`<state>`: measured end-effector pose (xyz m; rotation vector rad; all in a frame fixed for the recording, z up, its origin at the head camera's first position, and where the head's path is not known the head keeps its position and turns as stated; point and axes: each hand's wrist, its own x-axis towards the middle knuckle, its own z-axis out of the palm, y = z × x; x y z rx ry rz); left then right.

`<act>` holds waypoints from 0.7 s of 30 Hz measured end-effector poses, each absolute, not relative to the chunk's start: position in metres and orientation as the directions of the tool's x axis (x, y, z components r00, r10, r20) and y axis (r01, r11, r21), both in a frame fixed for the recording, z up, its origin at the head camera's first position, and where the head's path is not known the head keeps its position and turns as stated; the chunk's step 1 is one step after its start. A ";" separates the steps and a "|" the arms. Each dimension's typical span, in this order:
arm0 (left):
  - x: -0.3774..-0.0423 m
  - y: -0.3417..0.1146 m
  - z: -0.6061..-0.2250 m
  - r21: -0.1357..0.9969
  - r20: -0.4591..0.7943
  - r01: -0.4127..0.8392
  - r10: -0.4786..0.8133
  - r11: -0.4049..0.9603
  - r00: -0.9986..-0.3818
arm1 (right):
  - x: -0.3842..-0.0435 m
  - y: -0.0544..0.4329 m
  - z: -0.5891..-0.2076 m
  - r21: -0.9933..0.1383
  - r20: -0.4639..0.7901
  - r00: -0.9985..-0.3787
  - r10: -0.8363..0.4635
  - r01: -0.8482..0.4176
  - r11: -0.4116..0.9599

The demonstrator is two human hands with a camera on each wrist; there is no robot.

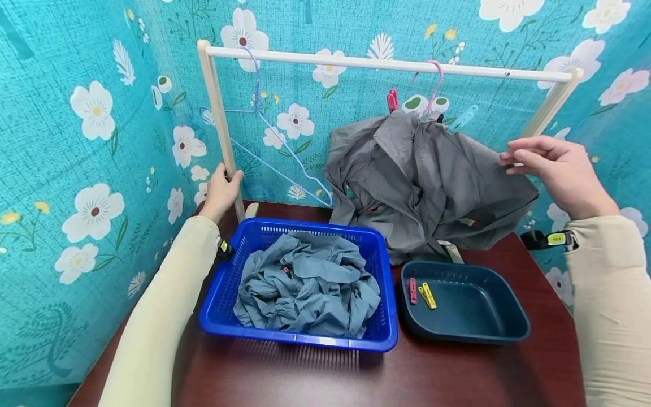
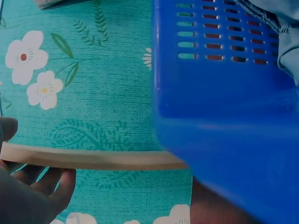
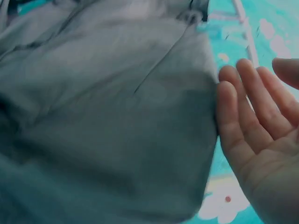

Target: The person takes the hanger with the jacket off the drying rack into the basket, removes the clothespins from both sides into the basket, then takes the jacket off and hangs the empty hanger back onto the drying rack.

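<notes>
My left hand (image 1: 221,193) holds the left wooden post (image 1: 220,110) of a small clothes rack, thumb on one side and fingers on the other. In the left wrist view the post (image 2: 107,159) runs sideways past the fingers. At the right, my right hand (image 1: 564,172) has its fingers extended beside the edge of a grey garment (image 1: 458,175); the right wrist view shows the fingertips (image 3: 227,93) at the cloth's edge. A pink hanger (image 1: 436,85) carries the garment on the white rail (image 1: 356,60). Pink (image 1: 392,100) and light blue clothespins (image 1: 463,119) are at its top.
A blue hanger (image 1: 290,152) hangs at the rail's left. Below stands a blue perforated basket (image 1: 300,339) with a crumpled blue-grey garment (image 1: 310,282). Right of it, a dark tray (image 1: 473,305) holds a pink clothespin (image 1: 412,291) and a yellow one (image 1: 428,295). Flowered cloth covers the walls.
</notes>
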<state>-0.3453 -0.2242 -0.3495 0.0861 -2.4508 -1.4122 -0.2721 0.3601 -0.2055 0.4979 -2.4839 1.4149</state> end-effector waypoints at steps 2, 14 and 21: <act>-0.347 -0.224 -0.351 0.845 0.246 0.103 -0.210 0.524 -0.946 | -0.274 0.366 -0.209 -0.789 0.368 -0.921 -0.128 -0.382 0.482; -0.348 -0.225 -0.354 0.832 0.238 0.095 -0.198 0.547 -0.951 | -0.283 0.388 -0.226 -0.773 0.316 -0.944 -0.098 -0.316 0.551; -0.346 -0.223 -0.353 0.826 0.246 0.101 -0.194 0.555 -0.950 | -0.285 0.379 -0.241 -0.713 0.227 -0.961 -0.155 -0.273 0.646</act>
